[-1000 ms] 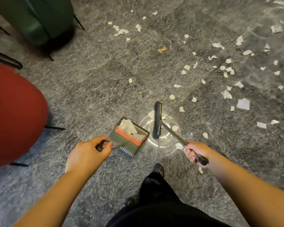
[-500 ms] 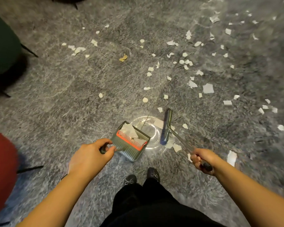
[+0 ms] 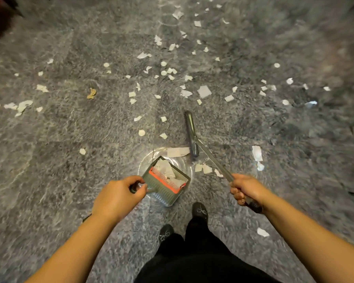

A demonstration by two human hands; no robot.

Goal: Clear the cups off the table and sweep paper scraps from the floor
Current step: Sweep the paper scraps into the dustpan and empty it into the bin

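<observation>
Dustpan (image 3: pixel 165 181) handle and broom (image 3: pixel 211 158) handle are gripped by curled fingers (image 3: pixel 238 196); scraps (image 3: pixel 178 152) beyond could easily get flicked past the pan.

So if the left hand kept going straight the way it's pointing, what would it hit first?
Probably the dustpan: the left hand grips its handle and points right at the pan, which already holds paper scraps. Depth is uncertain from this overhead view.

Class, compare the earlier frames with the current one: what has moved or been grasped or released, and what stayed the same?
The broom head has swung out from beside the dustpan to farther up the carpet. The red and green chairs have slipped out of view. Unchanged: the left hand grips the dustpan handle, the right hand grips the broom handle, and paper stays in the pan.
</observation>
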